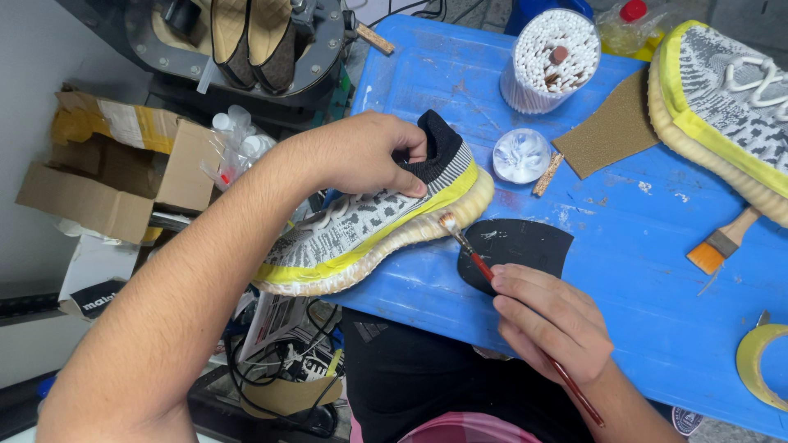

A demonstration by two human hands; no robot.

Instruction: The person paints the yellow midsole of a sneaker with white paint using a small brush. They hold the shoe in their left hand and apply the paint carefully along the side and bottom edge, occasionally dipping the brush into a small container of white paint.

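Head view shows the left hand [365,156] clamped on the heel collar of a grey sneaker [369,226], thumb inside, holding it on its side at the edge of the blue table [624,271]. The right hand [550,320] pinches a thin red brush [492,275]; its tip touches the cream sole near the heel. Yellow tape already masks the upper along the sole. A second sneaker [722,98], also taped, lies at the far right. I judge the sole work is in progress, and much of the sole is not yet reached.
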